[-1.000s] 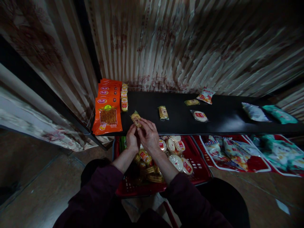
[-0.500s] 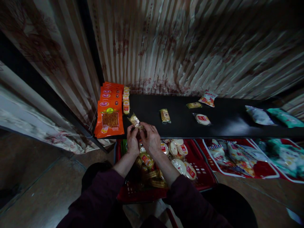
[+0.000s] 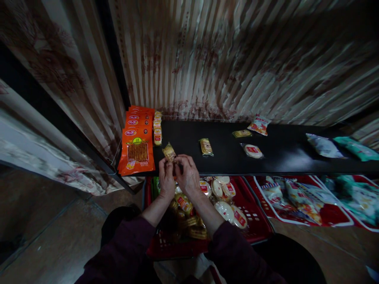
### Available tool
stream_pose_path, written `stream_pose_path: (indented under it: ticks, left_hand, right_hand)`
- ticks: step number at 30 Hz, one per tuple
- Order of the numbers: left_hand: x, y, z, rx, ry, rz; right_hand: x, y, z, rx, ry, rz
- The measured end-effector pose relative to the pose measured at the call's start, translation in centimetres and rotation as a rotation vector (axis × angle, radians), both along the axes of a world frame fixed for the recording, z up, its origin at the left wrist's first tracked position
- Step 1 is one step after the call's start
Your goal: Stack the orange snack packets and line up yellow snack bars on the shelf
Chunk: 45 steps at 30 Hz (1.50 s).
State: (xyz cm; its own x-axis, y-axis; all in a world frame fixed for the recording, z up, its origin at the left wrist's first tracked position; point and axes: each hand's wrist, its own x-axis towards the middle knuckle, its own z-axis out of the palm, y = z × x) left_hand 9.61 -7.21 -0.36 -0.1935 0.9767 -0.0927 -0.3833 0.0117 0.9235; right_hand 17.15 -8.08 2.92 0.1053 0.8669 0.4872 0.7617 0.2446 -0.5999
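At the front edge of the black shelf (image 3: 183, 136), a small clear-wrapped golden snack packet (image 3: 169, 151) is pinched between both hands. My left hand (image 3: 166, 179) grips its near left end, fingers closed. On the other side my right hand (image 3: 187, 175) is closed on its near right part; the fingers hide that end. Left of them lie overlapping orange snack bags (image 3: 137, 152). Behind the hands stands a row of small yellow-wrapped cakes (image 3: 157, 128). Another golden packet (image 3: 206, 146) lies on the shelf to the right.
Below the shelf a red basket (image 3: 253, 221) holds wrapped round crackers (image 3: 224, 211) and golden packets. More baskets with bagged snacks (image 3: 302, 197) stand to its right. Farther along the shelf are a round cracker pack (image 3: 253, 150), a small red-and-white bag (image 3: 259, 124) and a green bag (image 3: 357, 148).
The view has tilted slightly, so shelf and baskets sit a little lower. Both hands stay on the golden packet, which now stands more upright between the fingers.
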Motion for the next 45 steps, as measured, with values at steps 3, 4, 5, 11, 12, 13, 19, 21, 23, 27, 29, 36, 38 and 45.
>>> stream_pose_path:
  ticks: [3, 4, 5, 11, 12, 13, 19, 21, 23, 27, 29, 36, 38, 45]
  left_hand:
    - [-0.1, -0.1, 0.1, 0.020, 0.063, -0.004]
    - [-0.1, -0.1, 0.1, 0.027, 0.084, -0.004]
    - [-0.2, -0.1, 0.2, 0.034, 0.102, -0.001]
    - [-0.1, -0.2, 0.5, 0.064, 0.127, 0.007]
    - [-0.1, -0.2, 0.5, 0.064, 0.128, 0.008]
    - [-0.1, -0.3, 0.6, 0.065, 0.129, 0.009]
    - [-0.1, -0.3, 0.4, 0.078, 0.165, 0.042]
    - [-0.2, -0.2, 0.3, 0.087, 0.185, 0.056]
    - [-0.2, -0.2, 0.2, 0.099, 0.210, 0.069]
    - [-0.3, -0.1, 0.1, 0.125, 0.277, 0.090]
    - [-0.3, -0.2, 0.2, 0.134, 0.299, 0.102]
    - [-0.5, -0.3, 0.8, 0.199, 0.400, 0.130]
    - [-0.6, -0.2, 0.8, 0.217, 0.423, 0.136]
    - [-0.8, 0.2, 0.5, 0.215, 0.515, 0.157]
  right_hand:
    - [0.0, 0.1, 0.1, -0.009, 0.002, 0.014]
    - [0.0, 0.1, 0.2, -0.008, 0.009, 0.021]
    - [0.0, 0.1, 0.1, -0.006, 0.017, 0.027]
    - [-0.1, 0.3, -0.3, 0.014, 0.064, 0.046]
    - [-0.1, 0.3, -0.4, 0.015, 0.072, 0.047]
    - [-0.2, 0.3, -0.5, 0.012, 0.080, 0.048]
    - [-0.3, 0.4, -0.4, -0.071, 0.167, 0.035]
    - [-0.4, 0.3, 0.0, -0.099, 0.209, 0.038]
    - [-0.5, 0.2, 0.4, -0.119, 0.265, 0.049]
    - [-0.7, 0.2, 0.7, -0.152, 0.403, 0.095]
    - [-0.8, 0.3, 0.7, -0.171, 0.460, 0.123]
    - [-0.8, 0.9, -0.3, -0.242, 0.582, 0.099]
    - [-0.8, 1.1, -0.6, -0.253, 0.607, 0.098]
    - [-1.1, 2.0, -1.8, -0.235, 0.640, 0.069]
